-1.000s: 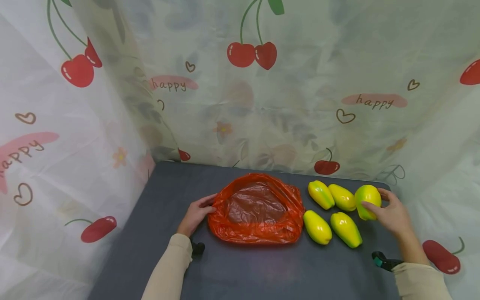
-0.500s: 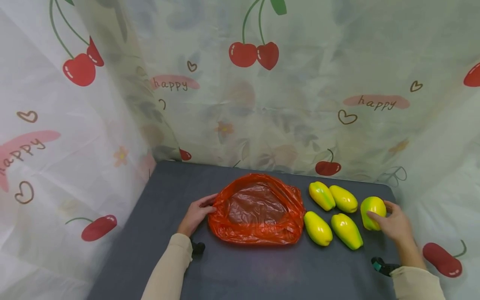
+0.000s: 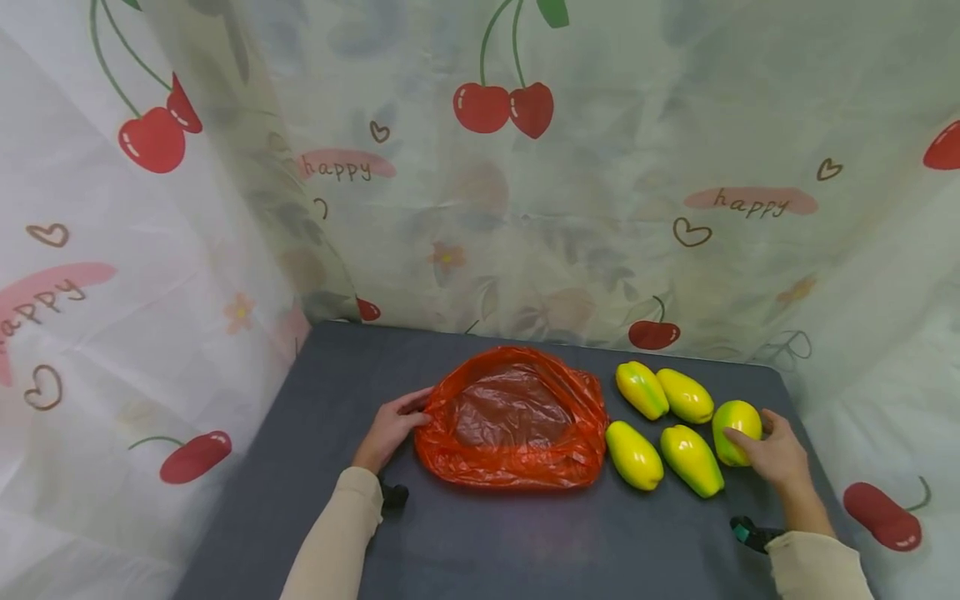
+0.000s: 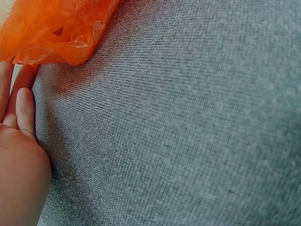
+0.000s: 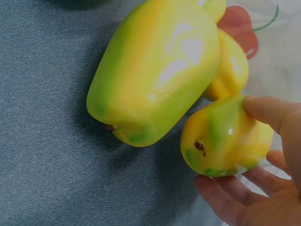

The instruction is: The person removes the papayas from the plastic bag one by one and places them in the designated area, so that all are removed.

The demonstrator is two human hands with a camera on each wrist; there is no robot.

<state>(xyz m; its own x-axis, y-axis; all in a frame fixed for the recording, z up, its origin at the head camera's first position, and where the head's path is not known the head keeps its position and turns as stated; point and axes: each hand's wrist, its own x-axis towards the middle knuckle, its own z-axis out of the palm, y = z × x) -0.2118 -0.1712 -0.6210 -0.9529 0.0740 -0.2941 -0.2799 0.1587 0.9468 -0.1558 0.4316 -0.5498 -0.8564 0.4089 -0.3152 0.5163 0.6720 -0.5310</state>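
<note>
A red plastic bag (image 3: 513, 408) lies with its mouth spread wide, in the middle of the head view. My left hand (image 3: 390, 429) pinches its left edge, thumb on the near side; in the left wrist view the fingers reach up to the thin orange-looking film (image 4: 61, 33). At the right, my right hand (image 3: 780, 454) grips a yellow-green papaya (image 3: 735, 429) between thumb and fingers. The right wrist view shows the thumb on top of this papaya (image 5: 221, 141) and the fingers beneath it. Several more papayas (image 3: 636, 456) lie between the bag and my right hand.
Everything rests on a dark grey table (image 3: 480, 542). A white curtain (image 3: 570, 208) printed with cherries hangs behind and at both sides. The closest papaya (image 3: 692, 460) lies just left of the right hand.
My right hand has drawn the gripped papaya nearer, down the right side of the table, to beside the front papayas. The left hand and the bag stay put.
</note>
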